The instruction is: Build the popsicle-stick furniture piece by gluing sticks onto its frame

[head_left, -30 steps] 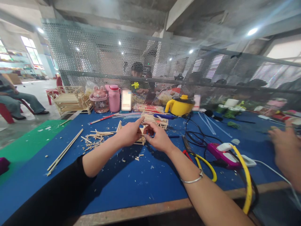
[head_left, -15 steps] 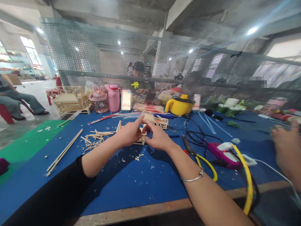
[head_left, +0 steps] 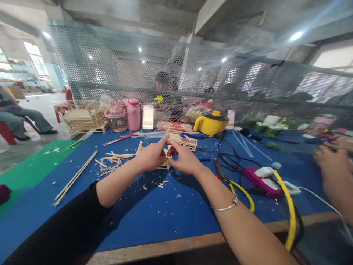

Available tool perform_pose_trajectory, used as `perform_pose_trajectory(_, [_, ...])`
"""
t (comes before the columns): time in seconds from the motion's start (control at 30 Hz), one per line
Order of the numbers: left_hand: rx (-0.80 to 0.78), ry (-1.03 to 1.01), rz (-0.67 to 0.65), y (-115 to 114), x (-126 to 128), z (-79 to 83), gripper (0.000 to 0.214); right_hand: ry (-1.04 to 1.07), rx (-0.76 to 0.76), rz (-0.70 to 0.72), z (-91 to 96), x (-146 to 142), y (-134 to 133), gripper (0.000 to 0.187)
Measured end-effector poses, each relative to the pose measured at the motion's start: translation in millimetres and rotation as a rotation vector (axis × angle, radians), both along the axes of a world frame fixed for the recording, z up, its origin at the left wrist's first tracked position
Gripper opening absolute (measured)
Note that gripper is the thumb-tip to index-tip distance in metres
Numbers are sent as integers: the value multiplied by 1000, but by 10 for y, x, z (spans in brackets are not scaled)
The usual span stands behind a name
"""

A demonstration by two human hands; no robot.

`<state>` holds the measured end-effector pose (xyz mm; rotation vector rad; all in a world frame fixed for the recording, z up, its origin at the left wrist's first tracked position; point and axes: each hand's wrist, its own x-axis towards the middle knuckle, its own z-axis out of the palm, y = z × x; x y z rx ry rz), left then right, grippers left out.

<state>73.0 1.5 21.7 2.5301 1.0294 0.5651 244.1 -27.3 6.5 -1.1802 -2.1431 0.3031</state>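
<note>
My left hand [head_left: 150,156] and my right hand [head_left: 183,159] meet over the middle of the blue table [head_left: 154,209]. Both pinch a small frame of thin wooden sticks [head_left: 166,161] between thumb and fingers, the fingertips touching at its top. Most of the frame is hidden behind my hands. A second stick model [head_left: 183,140] lies just behind them. A silver bangle [head_left: 226,208] sits on my right wrist.
Loose sticks and offcuts [head_left: 111,162] lie left of my hands, long sticks [head_left: 75,179] further left. Yellow-handled cutters [head_left: 234,187], a purple glue gun [head_left: 261,180] and black cables sit to the right. A yellow pot [head_left: 211,123], pink flask [head_left: 134,114] and stick furniture [head_left: 82,117] stand behind. Another person's hand [head_left: 335,173] works at far right.
My right hand has closed in on the left, its fingers now pinched at the top of the stick frame. The other person's hand at the right has shifted slightly.
</note>
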Motion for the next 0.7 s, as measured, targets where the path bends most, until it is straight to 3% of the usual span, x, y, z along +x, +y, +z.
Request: perform_pose_trajectory(0.7, [-1, -11, 16, -9, 9, -16, 85, -13, 6, 12, 3, 8, -11, 49])
